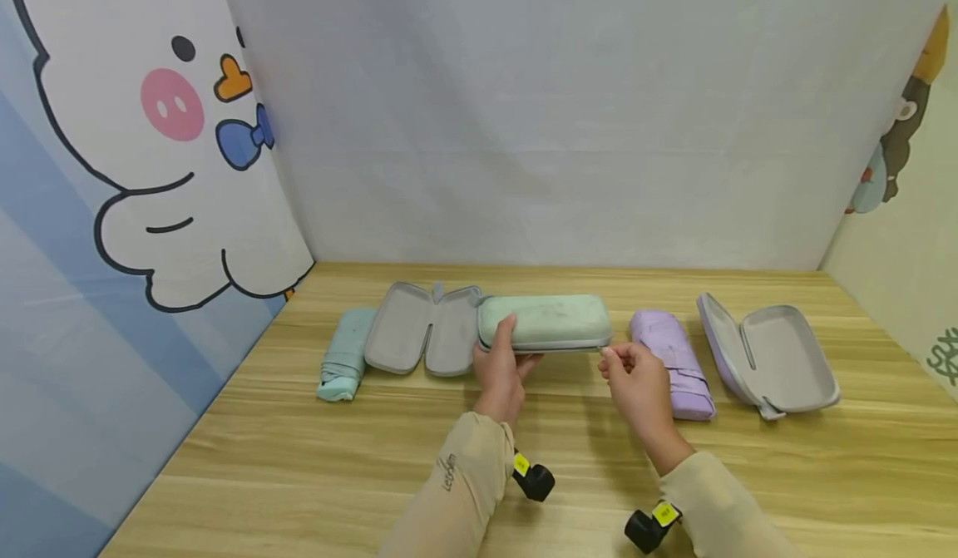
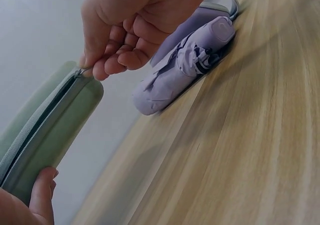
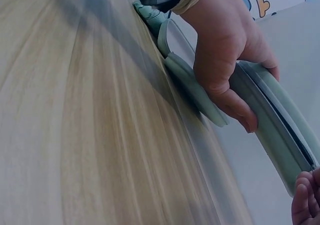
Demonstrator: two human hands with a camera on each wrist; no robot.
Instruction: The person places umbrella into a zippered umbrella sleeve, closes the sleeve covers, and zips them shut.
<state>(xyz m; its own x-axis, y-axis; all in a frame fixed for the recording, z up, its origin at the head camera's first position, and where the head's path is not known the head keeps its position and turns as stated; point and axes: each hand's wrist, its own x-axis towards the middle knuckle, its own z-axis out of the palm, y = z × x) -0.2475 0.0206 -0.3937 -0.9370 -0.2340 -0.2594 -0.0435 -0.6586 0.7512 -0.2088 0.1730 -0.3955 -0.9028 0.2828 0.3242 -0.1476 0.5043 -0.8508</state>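
Observation:
A pale green zip case (image 1: 550, 318) is held above the table, its long zipped side turned toward me. My left hand (image 1: 500, 372) grips its left end, thumb over the top and fingers beneath. At the right corner, my right hand (image 1: 638, 382) pinches the small zipper pull (image 2: 81, 72) between thumb and forefinger. A narrow dark gap (image 2: 42, 120) runs between the zipper's two edges along that side. What lies inside the case is hidden.
Left on the wooden table (image 1: 299, 475) lie a folded mint umbrella (image 1: 349, 352) and an opened grey-lined case (image 1: 400, 329). On the right are a folded purple umbrella (image 1: 677, 367) and an opened purple case (image 1: 792, 360). A white cloth (image 1: 561, 125) hangs behind.

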